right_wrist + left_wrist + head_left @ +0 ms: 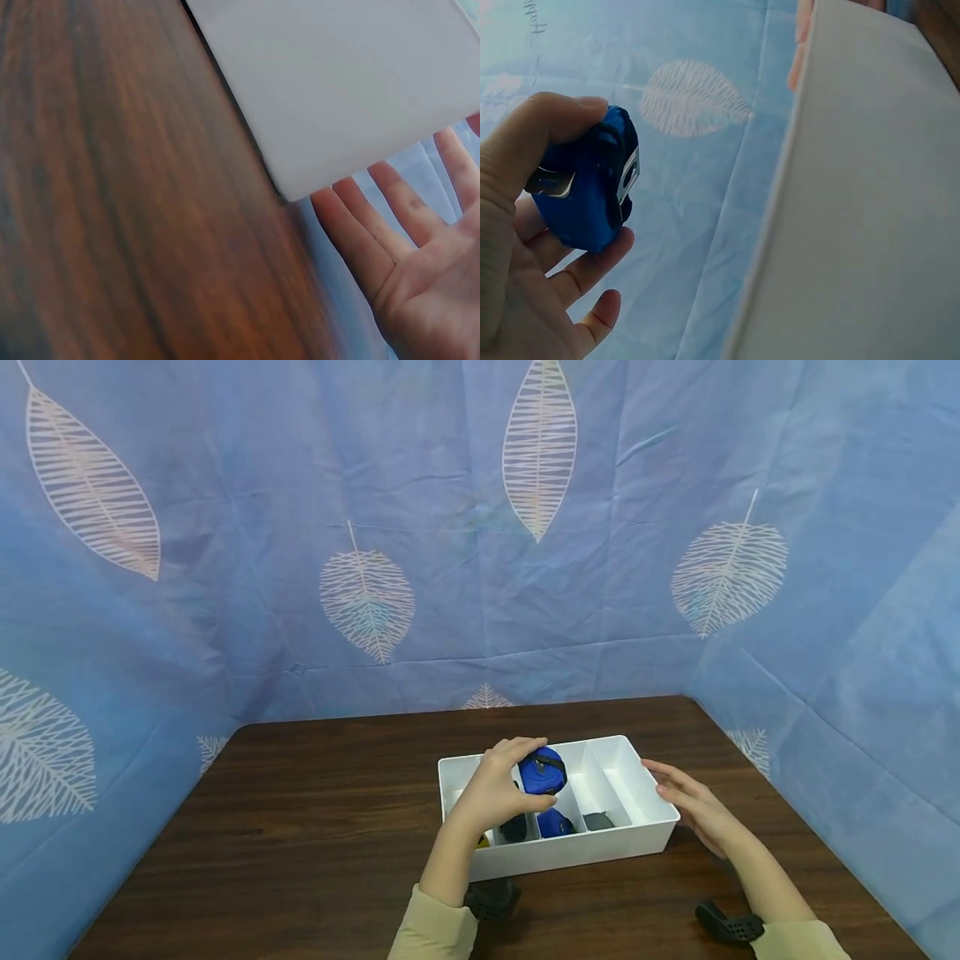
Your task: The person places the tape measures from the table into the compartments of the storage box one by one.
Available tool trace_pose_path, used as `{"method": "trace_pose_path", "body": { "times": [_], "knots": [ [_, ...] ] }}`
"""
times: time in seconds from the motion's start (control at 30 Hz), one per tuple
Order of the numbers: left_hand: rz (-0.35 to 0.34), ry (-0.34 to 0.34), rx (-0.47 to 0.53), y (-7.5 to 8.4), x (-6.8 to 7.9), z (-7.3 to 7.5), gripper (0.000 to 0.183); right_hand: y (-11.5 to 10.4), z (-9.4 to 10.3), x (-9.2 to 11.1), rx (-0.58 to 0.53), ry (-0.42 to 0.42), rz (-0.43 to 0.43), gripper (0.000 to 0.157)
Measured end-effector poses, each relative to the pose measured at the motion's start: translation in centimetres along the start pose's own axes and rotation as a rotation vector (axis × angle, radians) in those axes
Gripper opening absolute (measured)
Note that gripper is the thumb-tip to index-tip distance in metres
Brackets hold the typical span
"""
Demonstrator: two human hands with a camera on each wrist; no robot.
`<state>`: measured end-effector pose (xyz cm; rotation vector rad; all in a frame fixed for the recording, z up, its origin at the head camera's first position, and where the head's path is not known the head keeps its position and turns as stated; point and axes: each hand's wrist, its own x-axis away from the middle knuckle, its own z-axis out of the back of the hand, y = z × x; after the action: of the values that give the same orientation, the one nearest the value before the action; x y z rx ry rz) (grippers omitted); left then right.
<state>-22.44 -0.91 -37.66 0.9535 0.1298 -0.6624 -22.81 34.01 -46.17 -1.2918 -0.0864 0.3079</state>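
My left hand (491, 785) grips a blue tape measure (542, 771) between thumb and fingers, over the middle of a white divided box (555, 857). In the left wrist view the tape measure (585, 187) shows its metal end hook and a metal clip on one side. Beneath it, another blue tape measure (553, 823) lies in a middle compartment. My right hand (697, 810) is at the box's right end, its fingers extended along the end wall. In the right wrist view the fingers (409, 206) reach behind the box's wall (337, 90).
Inside the box are a black item (514, 828), a grey item (598, 821) and a bit of something yellow (483, 841), partly hidden by my left hand. The box stands on a dark wooden table (315, 827). A blue leaf-print cloth (450, 593) hangs behind and beside the table.
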Motion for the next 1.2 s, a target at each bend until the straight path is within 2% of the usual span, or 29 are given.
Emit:
{"method": "trace_pose_path", "body": {
  "times": [0.27,0.53,0.7,0.97,1.2],
  "knots": [
    [-0.034,-0.057,-0.009,0.3,-0.6,-1.7,0.074,-0.2,-0.1,0.2,0.003,-0.015,0.014,0.050],
    [-0.066,-0.076,-0.051,1.1,-1.5,-2.4,0.075,-0.1,-0.3,0.1,0.015,0.014,-0.002,0.051],
    [-0.048,-0.096,-0.064,1.6,-2.1,-3.0,0.075,0.0,-0.3,0.1,0.016,0.026,-0.009,0.051],
    [-0.019,-0.082,-0.091,1.9,-2.7,-4.7,0.076,-0.2,-0.5,0.2,0.014,0.018,-0.032,0.051],
    [-0.068,-0.033,-0.121,2.6,-3.3,-5.6,0.073,-0.2,-0.3,0.3,0.005,-0.001,-0.009,0.050]
  ]
}}
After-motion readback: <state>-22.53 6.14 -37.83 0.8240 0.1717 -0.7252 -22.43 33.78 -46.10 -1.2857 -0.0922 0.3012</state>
